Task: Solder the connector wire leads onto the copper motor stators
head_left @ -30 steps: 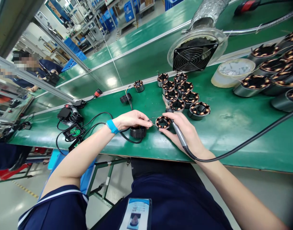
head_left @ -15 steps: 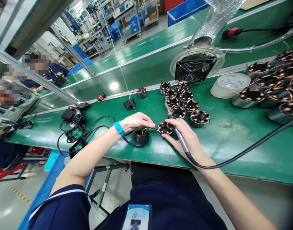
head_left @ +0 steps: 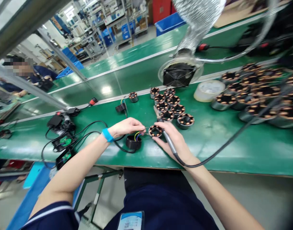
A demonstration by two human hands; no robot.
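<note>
My left hand has its thumb and fingers pinched together on a thin wire just left of a copper-wound motor stator. My right hand holds that stator between thumb and fingers. It also grips a soldering iron, whose tip points away over the bench and whose cable runs off to the right. Below my left fingers sits a round black housing, with yellow and blue wires rising from it toward the pinch. Exactly which wire end the fingers hold is too small to tell.
Several stators stand just beyond my right hand, with more at the right. A fume extractor fan and a tape roll are behind. Black boxes with circuit boards and cables lie left. A person sits far left.
The view has swung, so the bench contents appear farther left. My left fingers are slightly lower, nearer the coloured wires. My right hand keeps the stator and soldering iron.
</note>
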